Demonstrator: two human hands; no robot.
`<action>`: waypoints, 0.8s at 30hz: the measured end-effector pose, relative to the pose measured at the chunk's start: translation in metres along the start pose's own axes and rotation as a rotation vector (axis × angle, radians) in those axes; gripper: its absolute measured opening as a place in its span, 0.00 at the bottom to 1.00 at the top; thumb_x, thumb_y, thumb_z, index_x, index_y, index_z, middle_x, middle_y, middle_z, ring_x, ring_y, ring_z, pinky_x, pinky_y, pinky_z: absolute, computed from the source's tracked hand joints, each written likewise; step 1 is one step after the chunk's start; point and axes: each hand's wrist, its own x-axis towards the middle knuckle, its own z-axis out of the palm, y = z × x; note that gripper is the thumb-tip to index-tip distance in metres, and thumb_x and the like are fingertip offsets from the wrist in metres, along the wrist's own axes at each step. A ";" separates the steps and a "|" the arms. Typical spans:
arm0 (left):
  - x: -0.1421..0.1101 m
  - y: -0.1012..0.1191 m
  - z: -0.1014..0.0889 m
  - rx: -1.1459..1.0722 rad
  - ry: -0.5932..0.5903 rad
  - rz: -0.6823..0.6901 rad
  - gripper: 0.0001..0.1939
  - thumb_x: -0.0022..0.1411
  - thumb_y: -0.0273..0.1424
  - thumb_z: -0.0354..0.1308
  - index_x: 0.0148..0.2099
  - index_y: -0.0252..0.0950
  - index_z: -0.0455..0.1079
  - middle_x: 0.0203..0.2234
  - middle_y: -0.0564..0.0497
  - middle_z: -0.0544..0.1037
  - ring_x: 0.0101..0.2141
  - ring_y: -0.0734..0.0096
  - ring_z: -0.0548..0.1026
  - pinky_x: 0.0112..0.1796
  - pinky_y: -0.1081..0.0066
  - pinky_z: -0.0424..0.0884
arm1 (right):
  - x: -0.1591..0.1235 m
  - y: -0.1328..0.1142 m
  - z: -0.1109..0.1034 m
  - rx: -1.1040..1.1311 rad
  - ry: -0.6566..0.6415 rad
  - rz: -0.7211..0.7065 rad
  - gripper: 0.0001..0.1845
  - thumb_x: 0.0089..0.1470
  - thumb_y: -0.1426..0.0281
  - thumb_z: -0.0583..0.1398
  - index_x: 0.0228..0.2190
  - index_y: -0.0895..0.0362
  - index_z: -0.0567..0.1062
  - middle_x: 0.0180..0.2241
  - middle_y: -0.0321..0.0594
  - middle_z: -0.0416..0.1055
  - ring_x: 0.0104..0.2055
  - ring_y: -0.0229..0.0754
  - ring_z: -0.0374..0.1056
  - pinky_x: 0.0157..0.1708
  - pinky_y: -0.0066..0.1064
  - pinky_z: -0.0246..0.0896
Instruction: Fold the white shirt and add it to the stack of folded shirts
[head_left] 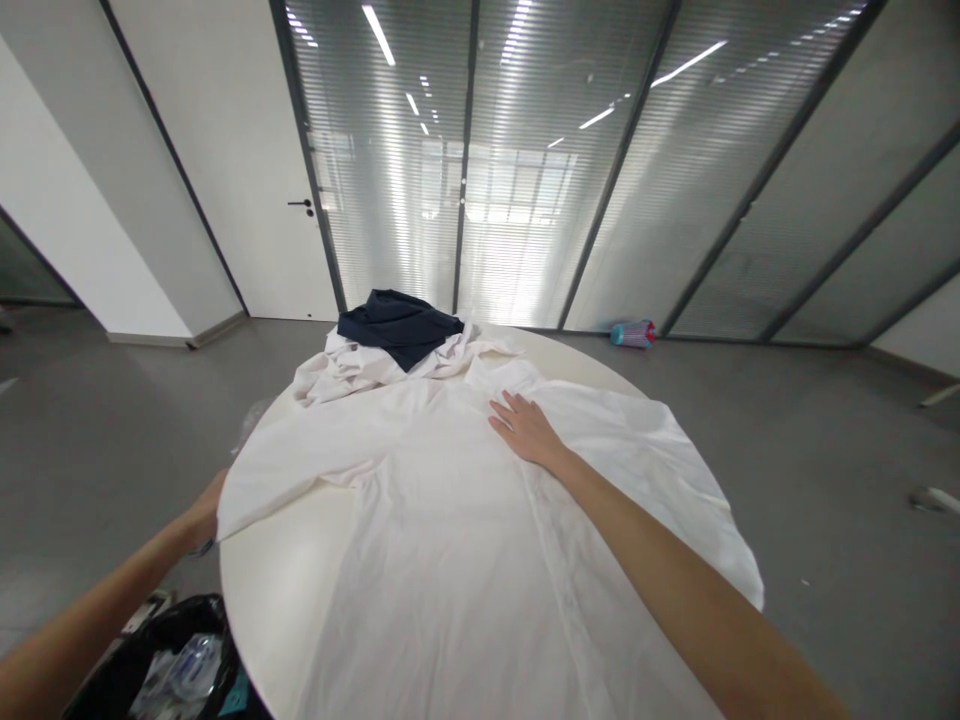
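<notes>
A white shirt [442, 520] lies spread flat over a round white table [277, 590]. My right hand [525, 428] rests flat on the shirt's upper middle, fingers stretched out and pointing away from me. My left hand [201, 515] is at the table's left edge, where it grips the end of the shirt's left sleeve [300, 465]; its fingers are mostly hidden behind the cloth.
At the table's far side lies a heap of crumpled white clothes [352, 370] with a dark navy garment [397, 325] on top. A black bin bag [172, 660] with rubbish stands at the lower left. A teal and pink bottle [634, 334] lies on the floor by the glass wall.
</notes>
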 end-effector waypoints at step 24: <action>0.068 0.264 0.239 0.538 -0.243 1.022 0.26 0.72 0.43 0.44 0.63 0.34 0.65 0.64 0.38 0.64 0.66 0.55 0.58 0.64 0.54 0.54 | 0.057 0.044 0.006 -0.030 0.045 0.252 0.36 0.65 0.47 0.38 0.68 0.46 0.52 0.71 0.38 0.41 0.72 0.58 0.37 0.66 0.59 0.30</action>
